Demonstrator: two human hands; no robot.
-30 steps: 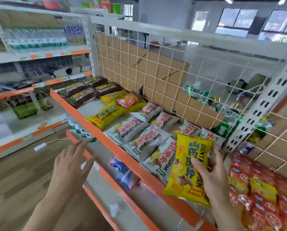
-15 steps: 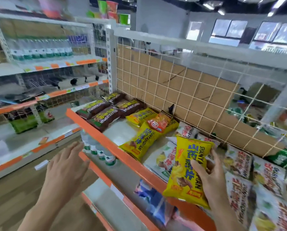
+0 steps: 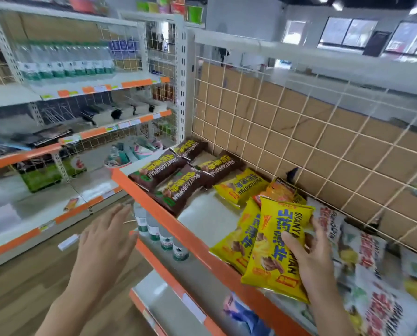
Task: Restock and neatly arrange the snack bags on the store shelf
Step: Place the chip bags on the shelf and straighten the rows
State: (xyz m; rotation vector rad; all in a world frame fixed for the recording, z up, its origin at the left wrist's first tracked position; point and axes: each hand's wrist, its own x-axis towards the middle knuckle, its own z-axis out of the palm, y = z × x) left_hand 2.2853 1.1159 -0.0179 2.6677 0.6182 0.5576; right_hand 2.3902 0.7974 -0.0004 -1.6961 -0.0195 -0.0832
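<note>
My right hand grips a yellow snack bag and holds it just above the orange front edge of the store shelf. Another yellow bag lies on the shelf right beside it, and a third yellow one lies further back. Several brown snack bags fill the shelf's left end. White snack bags cover the shelf to the right of my hand. My left hand hovers open in the aisle, left of the shelf, with its fingers spread and holding nothing.
A wire grid backed with cardboard closes the shelf's rear. Small water bottles stand on the lower shelf under the orange edge. A small orange-red bag lies against the grid. Another shelving unit with bottles stands across the wooden-floored aisle.
The view has swung left along the shelf, bringing the brown bags into view. My right hand has carried the yellow bag leftward next to the other yellow bags. My left hand stays open.
</note>
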